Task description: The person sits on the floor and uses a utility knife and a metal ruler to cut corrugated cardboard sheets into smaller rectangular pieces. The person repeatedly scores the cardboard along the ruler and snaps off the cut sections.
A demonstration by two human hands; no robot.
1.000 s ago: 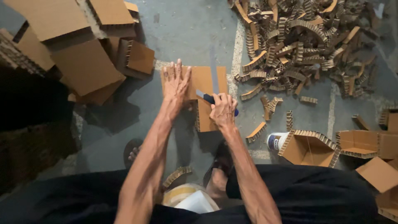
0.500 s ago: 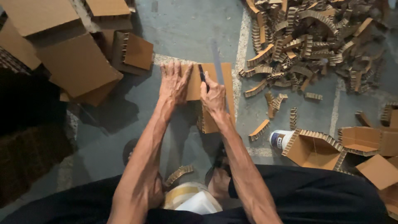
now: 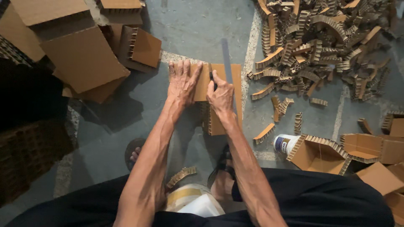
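Two bare hands work on one flat cardboard sheet (image 3: 219,90) lying on the grey concrete floor (image 3: 189,25), taken here as the landmark. Left hand (image 3: 183,82): fingers spread, palm pressed flat on the sheet's left part. Right hand (image 3: 221,94): closed around a dark-handled knife (image 3: 211,75), its tip set against the sheet just beside the left hand. One long grey ruler (image 3: 227,59) lies along the sheet, touching it just right of the knife and jutting past its far edge. Right of the sheet: a large heap of cut honeycomb cardboard strips (image 3: 324,46), with loose strips scattered between heap and sheet. Near right of the sheet: a white glue bottle (image 3: 285,144) on its side, touching an open honeycomb-walled cardboard box (image 3: 320,155). Left of the sheet: stacked cardboard panels (image 3: 80,54). Nearer than the sheet, by the person's sandalled feet: a white bucket (image 3: 191,204).
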